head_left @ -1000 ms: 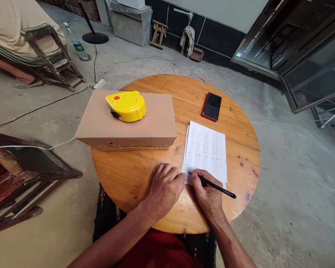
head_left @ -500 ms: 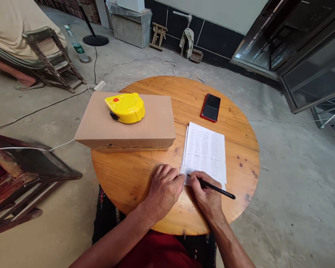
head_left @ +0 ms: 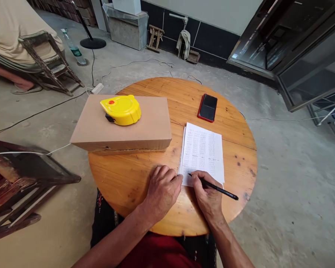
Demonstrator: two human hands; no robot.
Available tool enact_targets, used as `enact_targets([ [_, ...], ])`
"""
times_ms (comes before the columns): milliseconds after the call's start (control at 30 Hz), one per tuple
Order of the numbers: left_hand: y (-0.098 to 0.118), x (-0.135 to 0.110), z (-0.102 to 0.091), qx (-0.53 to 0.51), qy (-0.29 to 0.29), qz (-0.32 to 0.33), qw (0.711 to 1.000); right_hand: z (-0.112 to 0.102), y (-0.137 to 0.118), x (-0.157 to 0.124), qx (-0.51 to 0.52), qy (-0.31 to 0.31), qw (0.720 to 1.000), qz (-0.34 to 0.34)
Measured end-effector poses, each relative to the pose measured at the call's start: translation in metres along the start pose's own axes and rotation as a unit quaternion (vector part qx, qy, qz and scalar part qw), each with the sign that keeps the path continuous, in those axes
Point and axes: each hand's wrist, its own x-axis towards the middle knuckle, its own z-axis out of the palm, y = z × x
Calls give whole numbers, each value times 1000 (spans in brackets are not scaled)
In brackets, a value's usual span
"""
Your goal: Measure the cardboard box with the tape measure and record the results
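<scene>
A black pen [head_left: 222, 191] is pinched in my right hand [head_left: 209, 193], its tip on the lower part of a white sheet of paper [head_left: 202, 149]. Columns of small handwriting cover the sheet, which lies on top of other sheets. My left hand [head_left: 164, 191] rests on the round wooden table [head_left: 123, 175] with its fingers curled in, and its thumb tip touches the paper's lower left corner. Its palm is hidden. Beyond it, a cardboard box [head_left: 123, 139] carries a yellow tape measure [head_left: 125, 111] with a red button.
A phone in a red case [head_left: 207, 107] lies beyond the paper. A worn wooden chair [head_left: 19, 182] stands at the left. On the floor are a plastic bottle [head_left: 75, 50], a power strip [head_left: 97, 88] and several cables. A person's foot [head_left: 25, 85] shows at far left.
The pen tip has shifted slightly right across the sheet with my right hand. My left hand keeps its place by the paper. The whole view has turned a little to the right.
</scene>
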Motion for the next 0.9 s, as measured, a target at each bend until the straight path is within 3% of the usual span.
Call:
enact_targets([
  [900,-2,-3,2,-27,26,35,999,1,-2,2,31,-15,999,32],
])
